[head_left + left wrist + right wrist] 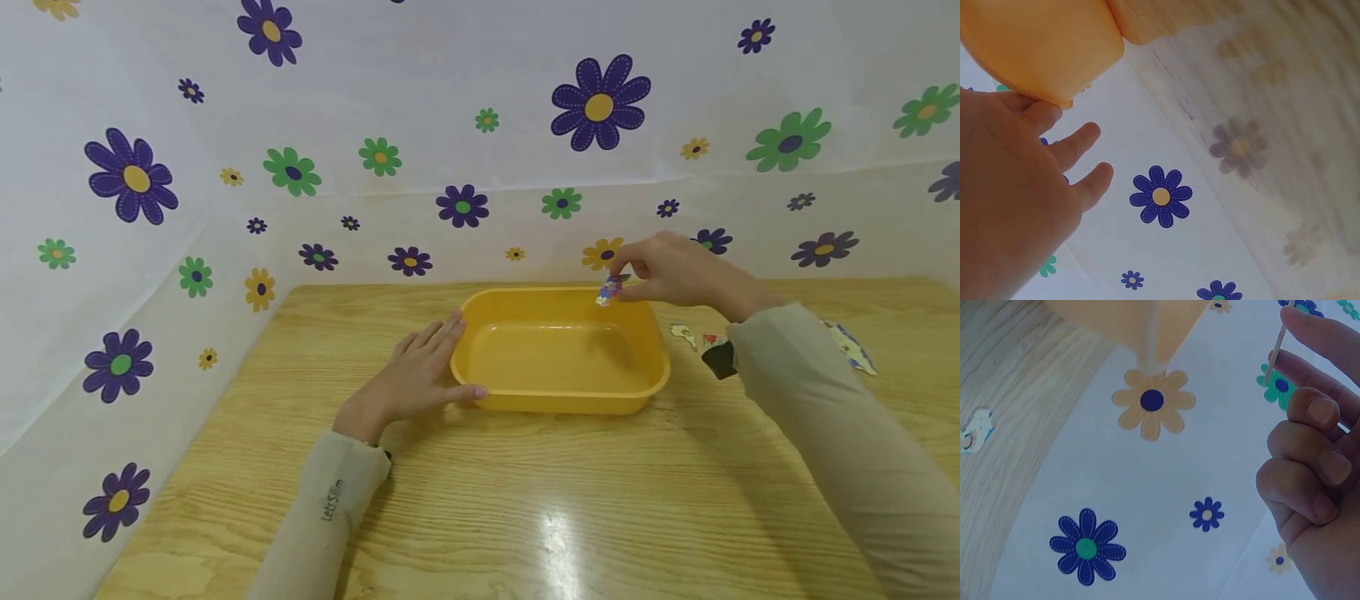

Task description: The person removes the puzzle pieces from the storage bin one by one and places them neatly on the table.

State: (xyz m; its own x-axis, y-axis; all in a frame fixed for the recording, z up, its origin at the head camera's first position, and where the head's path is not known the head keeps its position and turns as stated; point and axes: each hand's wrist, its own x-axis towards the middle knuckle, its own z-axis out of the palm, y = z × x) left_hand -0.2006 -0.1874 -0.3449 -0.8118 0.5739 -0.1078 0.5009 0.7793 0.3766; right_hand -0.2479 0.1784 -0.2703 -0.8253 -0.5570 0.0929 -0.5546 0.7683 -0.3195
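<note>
A yellow plastic basin (pixel 558 400) stands on the wooden table. My left hand (pixel 412 375) rests against its left end, thumb on the front rim and extended fingers along the left rim; in the left wrist view, fingertips touch the basin's edge (pixel 1054 50). Above the basin's back right corner, my right hand (pixel 671 271) pinches a small, thin puzzle piece (pixel 611 287) with a blue, red and white print between thumb and index finger. The right wrist view shows this piece edge-on (pixel 1277 350), with the other fingers curled toward the palm.
Right of the basin lie a small pale piece (pixel 683 335), a red-printed piece (pixel 711 340) partly behind the right wrist, and a larger printed piece (pixel 851 346) beyond the sleeve. A white flower-print sheet (pixel 420 75) stands behind the table and along its left side.
</note>
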